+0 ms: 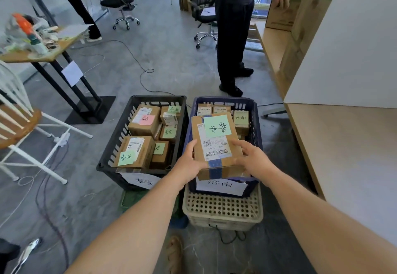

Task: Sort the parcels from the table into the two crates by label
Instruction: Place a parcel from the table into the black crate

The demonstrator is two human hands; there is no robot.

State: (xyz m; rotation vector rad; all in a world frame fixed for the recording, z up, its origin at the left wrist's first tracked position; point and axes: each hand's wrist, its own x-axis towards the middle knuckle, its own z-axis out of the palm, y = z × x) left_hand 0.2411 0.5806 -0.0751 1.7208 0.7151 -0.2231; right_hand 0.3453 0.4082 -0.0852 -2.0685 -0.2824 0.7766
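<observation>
Holding a brown parcel [214, 142] up between both hands. Gripping its left side with the left hand [190, 162], thumb on top, fingers tucked under. Gripping its near right corner with the right hand [253, 162], fingers bent over the top. Carries a big green note [217, 126] with black writing, a white barcode label [218, 153] and a strip of blue tape.

Hangs right over the blue crate [256, 127]. Hard to tell whether touching the small brown boxes lying inside.

Right under the hands, a white paper sign [221, 184] on the blue crate's near wall. Below that, a cream crate [223, 207] full of round holes, holding the blue crate up.

Just left of the left hand, a black crate [116, 138], side by side with the blue one. Holds more brown boxes, most with green notes, one with a pink note [146, 119]. Wears a white sign [139, 180] on its near wall too.

To the right of the right hand, a light wooden table [343, 155] with a white board [354, 48] standing on it.

Far past the fingertips, a person in dark clothes [234, 37] standing on the grey floor, one hand on a cardboard box [281, 13]. Two black office chairs behind.

Far left of the left hand, a small messy table [32, 55] and a white chair [19, 123] with a wooden seat
</observation>
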